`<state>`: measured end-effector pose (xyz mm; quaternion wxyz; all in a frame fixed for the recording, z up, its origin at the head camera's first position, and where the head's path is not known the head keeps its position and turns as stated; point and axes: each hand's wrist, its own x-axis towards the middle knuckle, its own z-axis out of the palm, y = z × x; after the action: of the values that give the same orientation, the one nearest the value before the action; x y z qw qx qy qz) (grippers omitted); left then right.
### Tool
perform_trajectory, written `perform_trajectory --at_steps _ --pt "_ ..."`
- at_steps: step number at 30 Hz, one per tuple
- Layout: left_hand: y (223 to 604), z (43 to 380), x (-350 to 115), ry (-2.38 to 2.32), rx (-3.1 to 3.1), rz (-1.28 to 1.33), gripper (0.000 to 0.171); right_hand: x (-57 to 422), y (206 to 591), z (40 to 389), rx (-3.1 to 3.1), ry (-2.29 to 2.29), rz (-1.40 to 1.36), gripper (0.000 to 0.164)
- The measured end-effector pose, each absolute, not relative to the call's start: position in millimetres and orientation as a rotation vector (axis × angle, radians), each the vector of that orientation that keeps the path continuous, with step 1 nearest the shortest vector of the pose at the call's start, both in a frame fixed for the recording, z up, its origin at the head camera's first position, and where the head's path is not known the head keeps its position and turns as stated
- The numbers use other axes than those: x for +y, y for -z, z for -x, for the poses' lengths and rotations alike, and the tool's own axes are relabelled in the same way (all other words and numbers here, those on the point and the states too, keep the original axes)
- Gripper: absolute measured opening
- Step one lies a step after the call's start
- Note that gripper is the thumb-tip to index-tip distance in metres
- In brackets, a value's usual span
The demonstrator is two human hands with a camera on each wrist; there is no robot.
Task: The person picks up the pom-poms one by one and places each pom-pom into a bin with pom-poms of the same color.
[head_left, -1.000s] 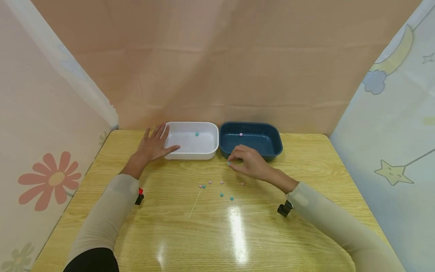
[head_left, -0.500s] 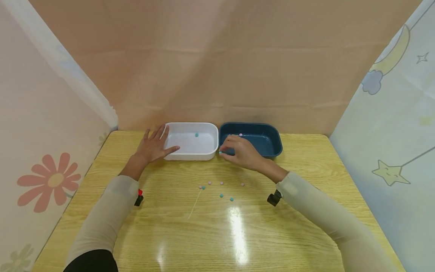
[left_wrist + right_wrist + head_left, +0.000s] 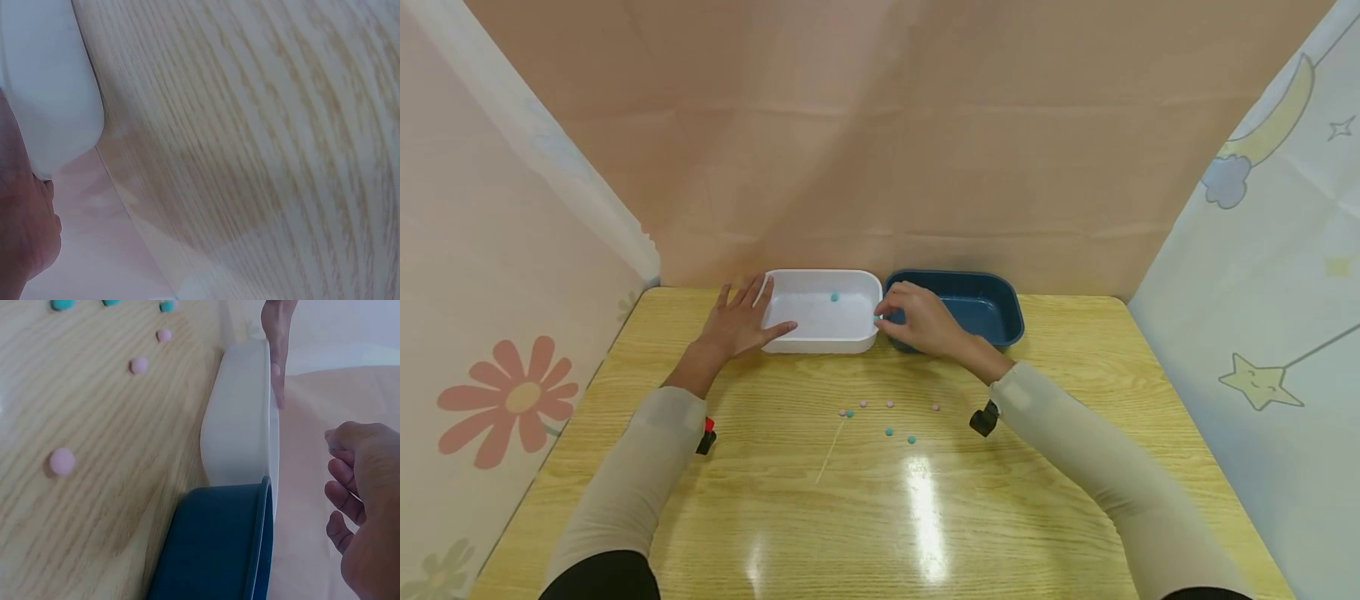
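My right hand (image 3: 928, 321) pinches a small teal ball (image 3: 877, 317) between thumb and fingertips. It hangs over the left end of the dark blue tray (image 3: 992, 342), the ball at the white tray's right rim. My left hand (image 3: 735, 325) lies with fingers spread on the left end of the white tray (image 3: 820, 345); its thumb reaches over the front rim. Inside the white tray sits another teal ball (image 3: 835, 297). In the right wrist view the fingers (image 3: 340, 534) curl above the trays, and only a sliver of the held ball shows.
On the wooden table (image 3: 760, 492) before the trays lie several pink balls (image 3: 936, 407) and three teal balls (image 3: 889, 432). The two trays stand side by side against the brown back sheet (image 3: 880, 167). Printed panels (image 3: 1262, 333) flank the table.
My right hand has moved left and away from me with the teal ball, from in front of the dark blue tray to the white tray's right rim. The left hand has stayed in place.
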<state>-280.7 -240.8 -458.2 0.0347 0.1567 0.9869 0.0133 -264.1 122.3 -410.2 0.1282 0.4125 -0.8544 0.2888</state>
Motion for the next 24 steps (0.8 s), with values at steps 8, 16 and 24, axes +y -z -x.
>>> perform_trajectory --at_steps 8,16,24 --pt "458.8 281.9 -241.5 -0.046 3.029 -0.482 0.11 118.5 414.7 282.5 -2.532 -0.809 -1.123 0.012" --pt "461.6 284.2 -243.3 -0.033 3.032 -0.489 0.11 113.1 415.4 298.0 -2.6 -0.814 -1.037 0.014" --pt "461.8 283.4 -243.2 -0.027 3.042 -0.497 0.11 105.5 416.3 309.3 -2.664 -0.832 -0.959 0.013"
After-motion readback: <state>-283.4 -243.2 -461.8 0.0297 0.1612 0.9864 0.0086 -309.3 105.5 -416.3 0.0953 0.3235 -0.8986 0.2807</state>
